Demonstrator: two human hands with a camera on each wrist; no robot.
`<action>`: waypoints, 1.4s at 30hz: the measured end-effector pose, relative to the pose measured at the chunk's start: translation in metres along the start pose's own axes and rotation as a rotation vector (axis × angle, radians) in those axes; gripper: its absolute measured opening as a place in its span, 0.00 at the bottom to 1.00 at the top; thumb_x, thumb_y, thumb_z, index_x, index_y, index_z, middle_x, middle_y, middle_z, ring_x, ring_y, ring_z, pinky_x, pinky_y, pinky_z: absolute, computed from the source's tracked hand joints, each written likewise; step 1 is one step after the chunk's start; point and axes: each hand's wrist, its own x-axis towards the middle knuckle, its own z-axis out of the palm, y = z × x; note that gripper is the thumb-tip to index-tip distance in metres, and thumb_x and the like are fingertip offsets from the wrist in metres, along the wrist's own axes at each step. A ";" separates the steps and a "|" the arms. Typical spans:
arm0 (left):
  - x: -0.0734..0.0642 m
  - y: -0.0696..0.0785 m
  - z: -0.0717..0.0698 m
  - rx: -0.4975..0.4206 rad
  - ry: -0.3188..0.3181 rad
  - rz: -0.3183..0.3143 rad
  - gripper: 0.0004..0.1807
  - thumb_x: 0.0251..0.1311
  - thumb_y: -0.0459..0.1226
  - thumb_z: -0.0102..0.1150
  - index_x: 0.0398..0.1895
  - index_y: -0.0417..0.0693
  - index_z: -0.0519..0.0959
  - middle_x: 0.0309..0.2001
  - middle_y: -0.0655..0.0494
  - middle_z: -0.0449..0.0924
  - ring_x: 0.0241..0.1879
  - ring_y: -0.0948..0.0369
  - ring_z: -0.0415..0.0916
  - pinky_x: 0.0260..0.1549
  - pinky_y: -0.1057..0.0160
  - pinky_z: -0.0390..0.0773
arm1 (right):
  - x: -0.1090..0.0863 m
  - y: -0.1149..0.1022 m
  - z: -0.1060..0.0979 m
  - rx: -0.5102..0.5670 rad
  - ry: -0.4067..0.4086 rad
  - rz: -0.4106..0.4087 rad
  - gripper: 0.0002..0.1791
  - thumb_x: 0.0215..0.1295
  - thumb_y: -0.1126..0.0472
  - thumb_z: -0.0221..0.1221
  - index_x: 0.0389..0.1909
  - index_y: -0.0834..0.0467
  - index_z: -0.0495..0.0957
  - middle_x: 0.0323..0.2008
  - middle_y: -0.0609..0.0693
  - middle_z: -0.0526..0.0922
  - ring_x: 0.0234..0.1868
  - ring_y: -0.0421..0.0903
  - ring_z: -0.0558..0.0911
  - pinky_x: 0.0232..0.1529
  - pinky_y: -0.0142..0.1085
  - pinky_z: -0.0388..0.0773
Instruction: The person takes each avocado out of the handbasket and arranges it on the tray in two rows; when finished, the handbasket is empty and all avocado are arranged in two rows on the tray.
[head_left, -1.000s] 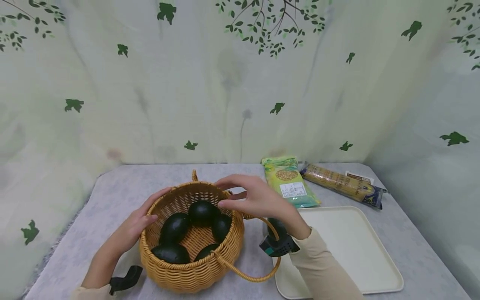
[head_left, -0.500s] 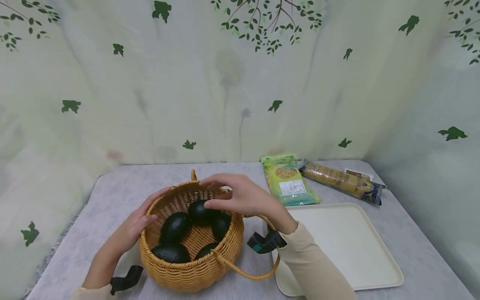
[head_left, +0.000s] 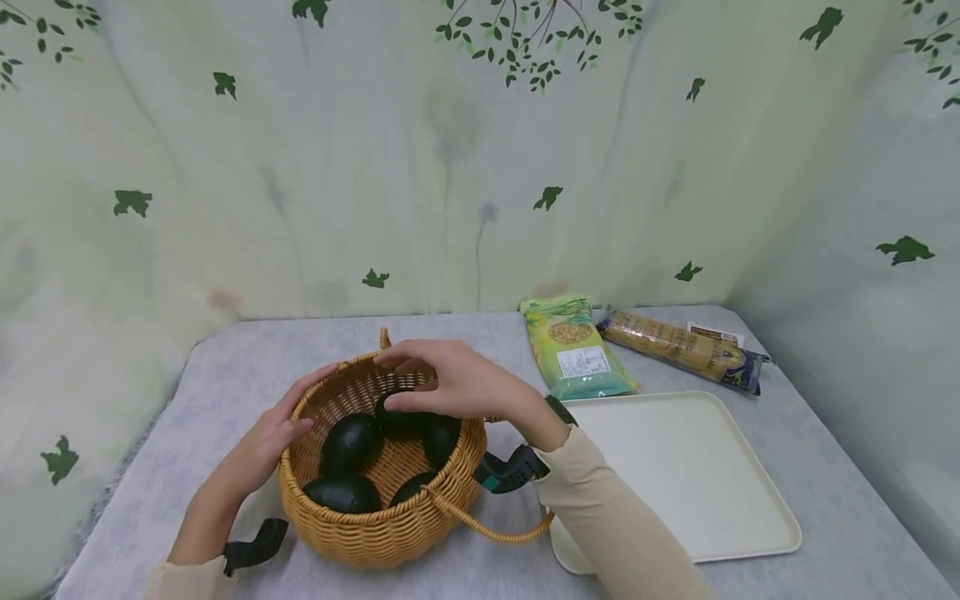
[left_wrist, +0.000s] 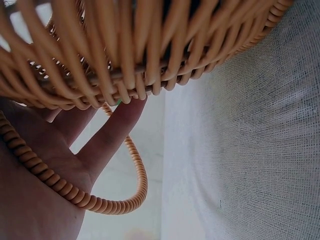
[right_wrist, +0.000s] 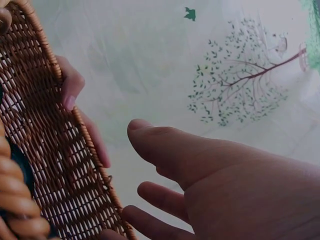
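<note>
A round wicker basket (head_left: pixel 375 540) stands on the table and holds several glossy, dark green avocados (head_left: pixel 351 443). My left hand (head_left: pixel 258 446) grips its left rim, thumb over the edge and fingers along the outside; the left wrist view shows those fingers (left_wrist: pixel 112 132) under the weave. Over the back right of the basket hovers my right hand (head_left: pixel 465 383), fingers loosely bent, thumb apart from them. It partly covers the rearmost avocado (head_left: pixel 397 423). In the right wrist view, the right hand (right_wrist: pixel 210 180) shows thumb and fingers apart, with nothing between them.
A looped wicker handle (head_left: pixel 502 536) hangs out to the basket's right, reaching the edge of a cream tray (head_left: pixel 675 467). Behind the tray lie a green and yellow bag (head_left: pixel 573 342) and a long gold packet (head_left: pixel 675 346). A leaf-printed cloth (head_left: pixel 480 167) hangs behind the table.
My right hand has moved left from the basket's right rim to over the rearmost avocado. My left hand stays on the rim. The head view has tilted slightly downward.
</note>
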 end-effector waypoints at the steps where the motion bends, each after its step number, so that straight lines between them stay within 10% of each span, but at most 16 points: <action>1: -0.001 0.000 0.000 0.005 -0.001 -0.001 0.33 0.77 0.34 0.37 0.83 0.59 0.53 0.77 0.71 0.59 0.67 0.78 0.62 0.58 0.50 0.76 | 0.002 0.000 0.001 -0.009 -0.007 -0.006 0.29 0.70 0.52 0.66 0.69 0.55 0.74 0.64 0.50 0.80 0.63 0.43 0.80 0.55 0.29 0.79; 5: -0.003 -0.001 -0.001 0.006 -0.007 -0.011 0.33 0.77 0.34 0.37 0.83 0.59 0.53 0.76 0.72 0.59 0.67 0.77 0.63 0.54 0.60 0.76 | 0.007 -0.001 0.004 -0.050 -0.029 -0.021 0.29 0.71 0.51 0.66 0.69 0.56 0.74 0.64 0.51 0.80 0.63 0.43 0.80 0.59 0.34 0.79; 13: -0.002 0.004 0.000 -0.043 -0.009 -0.048 0.31 0.80 0.38 0.33 0.83 0.65 0.52 0.78 0.59 0.58 0.66 0.79 0.60 0.55 0.26 0.69 | 0.020 0.002 0.010 -0.139 -0.076 -0.015 0.26 0.70 0.49 0.66 0.65 0.53 0.78 0.61 0.46 0.83 0.60 0.41 0.82 0.62 0.35 0.76; 26: -0.002 0.003 0.000 -0.019 -0.011 -0.049 0.31 0.81 0.39 0.32 0.83 0.65 0.52 0.78 0.46 0.59 0.66 0.79 0.61 0.55 0.29 0.70 | 0.039 -0.010 0.008 -0.134 -0.272 0.000 0.25 0.71 0.51 0.65 0.65 0.55 0.78 0.63 0.49 0.82 0.63 0.44 0.81 0.63 0.34 0.75; 42: -0.004 0.005 -0.001 -0.005 -0.007 -0.041 0.31 0.81 0.38 0.33 0.83 0.65 0.52 0.78 0.46 0.59 0.66 0.79 0.61 0.54 0.31 0.72 | 0.057 0.001 0.026 -0.163 -0.277 0.034 0.24 0.72 0.50 0.64 0.65 0.54 0.79 0.61 0.45 0.82 0.61 0.37 0.79 0.63 0.29 0.73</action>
